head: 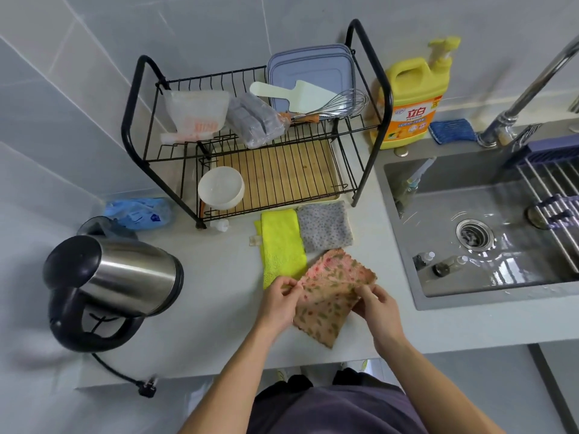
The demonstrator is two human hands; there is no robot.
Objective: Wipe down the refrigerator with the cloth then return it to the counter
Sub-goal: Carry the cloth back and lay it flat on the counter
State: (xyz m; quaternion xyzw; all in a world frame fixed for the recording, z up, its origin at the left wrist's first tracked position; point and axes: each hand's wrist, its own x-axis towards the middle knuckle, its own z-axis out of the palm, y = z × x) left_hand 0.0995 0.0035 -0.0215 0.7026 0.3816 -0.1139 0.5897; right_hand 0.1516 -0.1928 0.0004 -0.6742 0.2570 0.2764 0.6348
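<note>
Hands: left hand [280, 297] and right hand [376, 303] work side by side over the front edge of the counter. Each grip is clamped on the patterned cloth, thumb and fingertips pinching opposite side edges so the fabric is spread between them.
Counter [219, 277]: pale slab that carries everything. The refrigerator is not in view from here.
Sink [488, 300]: sunk into the right end of the counter, wet inside, so the cloths sit just left of its rim, handy to the water but on the dry part.
Dish rack [131, 120]: stands along the back edge against the tiled wall, out of the working strip in front.
Kettle [125, 277]: towards the left end, well apart from the cloths.
Patterned cloth [329, 296]: the task's thing, near the front edge between kettle and sink. Its near part lies flat and its far part is creased up between the hands. This looks like either lifting it or smoothing it down; I cannot tell which.
Yellow cloth [282, 245]: flat, just behind the left hand, its near corner touching the patterned one.
Grey cloth [324, 227]: flat beside the yellow one, at the foot of the rack, so the three cloths are kept together in one spot.
</note>
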